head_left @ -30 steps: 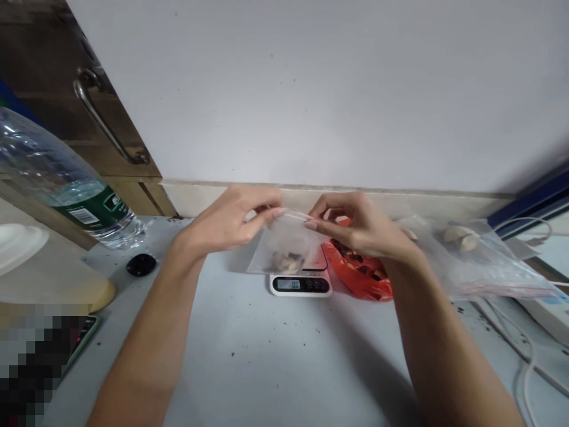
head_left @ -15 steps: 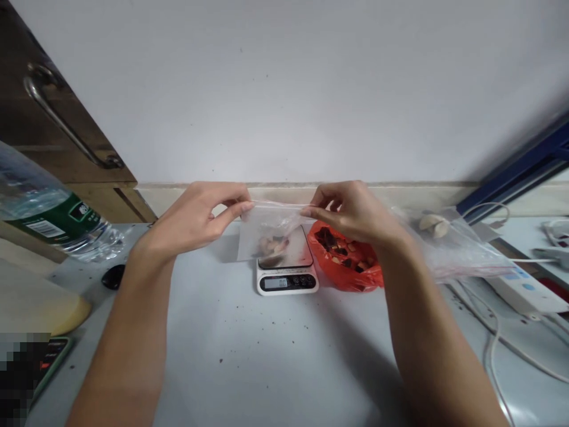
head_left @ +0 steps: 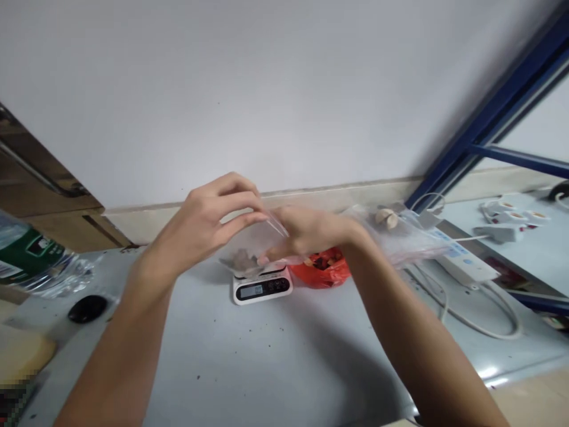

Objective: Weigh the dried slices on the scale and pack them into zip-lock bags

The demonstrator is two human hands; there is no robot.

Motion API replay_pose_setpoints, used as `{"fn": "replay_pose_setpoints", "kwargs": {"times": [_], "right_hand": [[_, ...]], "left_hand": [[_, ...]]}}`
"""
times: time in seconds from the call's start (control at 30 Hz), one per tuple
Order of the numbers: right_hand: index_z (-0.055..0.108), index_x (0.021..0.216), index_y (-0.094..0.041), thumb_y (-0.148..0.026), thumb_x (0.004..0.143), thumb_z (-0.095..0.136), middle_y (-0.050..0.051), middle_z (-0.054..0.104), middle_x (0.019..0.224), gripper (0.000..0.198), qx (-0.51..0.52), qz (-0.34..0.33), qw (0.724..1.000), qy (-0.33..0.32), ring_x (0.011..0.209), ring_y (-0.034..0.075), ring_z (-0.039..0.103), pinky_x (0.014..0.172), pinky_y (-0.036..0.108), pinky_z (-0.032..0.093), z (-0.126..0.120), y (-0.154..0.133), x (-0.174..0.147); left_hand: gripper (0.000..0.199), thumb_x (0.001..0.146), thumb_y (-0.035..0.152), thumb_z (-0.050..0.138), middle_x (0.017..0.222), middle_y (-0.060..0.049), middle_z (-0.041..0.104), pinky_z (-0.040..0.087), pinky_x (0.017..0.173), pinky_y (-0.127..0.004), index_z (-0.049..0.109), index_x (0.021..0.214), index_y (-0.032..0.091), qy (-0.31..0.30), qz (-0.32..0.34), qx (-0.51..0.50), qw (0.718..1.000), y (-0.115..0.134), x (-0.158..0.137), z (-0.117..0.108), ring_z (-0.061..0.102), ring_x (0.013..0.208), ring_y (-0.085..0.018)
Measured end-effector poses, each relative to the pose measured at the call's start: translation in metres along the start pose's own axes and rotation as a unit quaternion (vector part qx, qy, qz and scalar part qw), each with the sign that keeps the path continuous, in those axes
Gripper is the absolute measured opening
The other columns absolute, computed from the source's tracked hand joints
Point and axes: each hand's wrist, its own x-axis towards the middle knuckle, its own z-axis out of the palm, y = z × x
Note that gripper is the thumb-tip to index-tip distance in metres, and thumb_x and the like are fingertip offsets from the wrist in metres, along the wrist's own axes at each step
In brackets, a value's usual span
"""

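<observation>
Between my hands hangs a small clear zip bag [head_left: 249,246] with a few brownish pieces in its bottom. My left hand [head_left: 224,213] pinches one end of the bag's zip edge between thumb and fingers. My right hand [head_left: 302,228] is at the other end, its fingers closed against the plastic and partly hidden. Right under the bag stands a white digital kitchen scale [head_left: 262,292], its plate mostly covered by the bag. Beside the scale, a red plastic bag [head_left: 324,274] of dark and pale dried pieces sits below my right wrist.
A larger clear bag with pale slices [head_left: 386,218] lies at right, near a power strip [head_left: 466,264] and white cables [head_left: 493,335]. At left are a water bottle [head_left: 31,255] and a black oval object [head_left: 88,309]. A blue metal frame [head_left: 457,142] rises at right.
My view has turned to the right. The zip edge was stretched level between both hands; now it slants, and my right hand has come closer to my left and turned inward over the bag.
</observation>
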Motion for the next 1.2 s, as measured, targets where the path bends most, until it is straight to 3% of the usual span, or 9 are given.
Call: {"fn": "replay_pose_setpoints", "kwargs": {"times": [0.17,0.3,0.5,0.57,0.67,0.8,0.93,1.1,1.2], "right_hand": [[0.076,0.102,-0.023,-0.009,0.082,0.057,0.000,0.078,0.094,0.030,0.010,0.001,0.998,0.064,0.089,0.020,0.072,0.082,0.034,0.059,-0.003,0.023,-0.030],[0.070,0.129,-0.025,-0.018,0.082,0.058,0.004,0.076,0.125,0.049,0.047,0.018,0.976,0.213,0.111,0.023,0.072,0.095,0.038,0.059,-0.027,0.039,-0.084],[0.071,0.135,-0.028,-0.008,0.087,0.049,0.005,0.067,0.144,0.056,-0.182,0.118,0.871,0.440,0.138,0.031,0.059,0.117,0.054,0.044,-0.059,0.064,-0.156],[0.068,0.139,-0.031,-0.004,0.085,0.050,0.005,0.059,0.153,0.064,-0.267,0.140,0.850,0.432,0.145,0.032,0.052,0.119,0.057,0.042,-0.054,0.081,-0.172],[0.064,0.145,-0.030,-0.015,0.086,0.063,0.008,0.046,0.164,0.061,-0.330,0.164,0.884,0.287,0.155,0.036,0.035,0.124,0.062,0.032,-0.039,0.107,-0.191],[0.051,0.155,-0.033,-0.057,0.086,0.073,0.008,0.028,0.171,0.076,-0.288,0.197,0.919,0.181,0.158,0.040,0.019,0.124,0.068,0.022,-0.036,0.112,-0.205],[0.062,0.145,-0.037,-0.058,0.086,0.072,0.005,0.038,0.167,0.064,-0.220,0.205,0.933,0.199,0.158,0.041,0.023,0.122,0.072,0.023,-0.056,0.090,-0.204],[0.080,0.109,-0.024,-0.039,0.092,0.061,0.011,0.079,0.118,0.029,-0.184,0.142,0.908,0.348,0.114,0.032,0.072,0.100,0.051,0.055,-0.051,0.067,-0.166],[0.078,0.101,-0.020,-0.031,0.091,0.059,0.005,0.076,0.075,0.024,-0.152,0.124,0.897,0.396,0.065,0.021,0.069,0.070,0.036,0.057,-0.026,0.063,-0.130]], "left_hand": [[0.022,0.099,0.041,0.060,0.093,-0.003,0.072,0.055,0.085,-0.033,0.069,0.087,0.025,0.098,-0.003,-0.007,0.995,0.024,0.030,0.026,0.068,0.086,-0.020],[0.020,0.100,0.037,0.055,0.089,-0.002,0.074,0.056,0.083,-0.032,0.067,0.091,0.024,0.114,-0.031,-0.029,0.993,0.031,0.042,0.045,0.069,0.083,-0.019],[0.028,0.100,0.042,0.051,0.099,-0.005,0.076,0.056,0.086,-0.033,0.069,0.102,0.021,-0.035,-0.059,-0.099,0.993,0.029,0.056,0.088,0.070,0.088,-0.021],[0.033,0.101,0.043,0.047,0.106,-0.006,0.076,0.056,0.091,-0.038,0.070,0.105,0.021,-0.120,-0.063,-0.099,0.986,0.030,0.058,0.106,0.070,0.095,-0.024],[0.035,0.101,0.042,0.045,0.118,-0.010,0.073,0.054,0.099,-0.043,0.071,0.110,0.021,-0.212,-0.063,-0.091,0.971,0.032,0.059,0.129,0.067,0.111,-0.028],[0.032,0.101,0.038,0.049,0.121,-0.012,0.071,0.053,0.104,-0.047,0.072,0.114,0.020,-0.235,-0.043,-0.067,0.969,0.034,0.058,0.146,0.064,0.120,-0.031],[0.030,0.100,0.036,0.049,0.123,-0.012,0.071,0.052,0.105,-0.048,0.071,0.115,0.021,-0.230,-0.032,-0.067,0.970,0.035,0.057,0.152,0.062,0.122,-0.031],[0.027,0.100,0.033,0.047,0.108,-0.010,0.075,0.054,0.094,-0.040,0.071,0.102,0.021,-0.157,-0.041,-0.097,0.982,0.032,0.049,0.141,0.068,0.104,-0.026],[0.027,0.100,0.036,0.047,0.089,-0.004,0.074,0.052,0.074,-0.031,0.068,0.091,0.022,-0.092,-0.101,-0.083,0.987,0.026,0.032,0.122,0.066,0.078,-0.020]]}}
